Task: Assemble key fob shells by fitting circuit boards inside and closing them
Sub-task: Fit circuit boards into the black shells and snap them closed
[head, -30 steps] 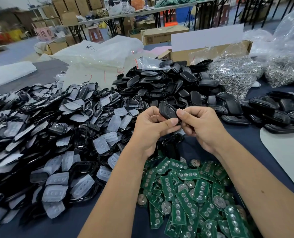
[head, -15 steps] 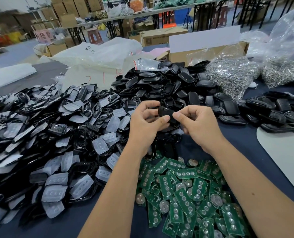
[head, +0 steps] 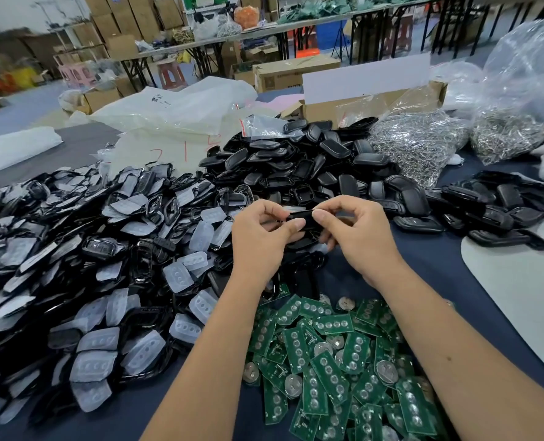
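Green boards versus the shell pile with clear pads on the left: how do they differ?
The green circuit boards are flat green rectangles with silver dots, heaped nearest the person. The shell pile with clear pads is black frames with frosted button pads, a far larger heap to the left. Both lie loose on the dark table.

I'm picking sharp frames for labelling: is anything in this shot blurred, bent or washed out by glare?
Head view: hands and the fob are sharp; the far shelves at upper left are smeared; the wide lens curves the table edge; glare spots the clear bags and the green boards.
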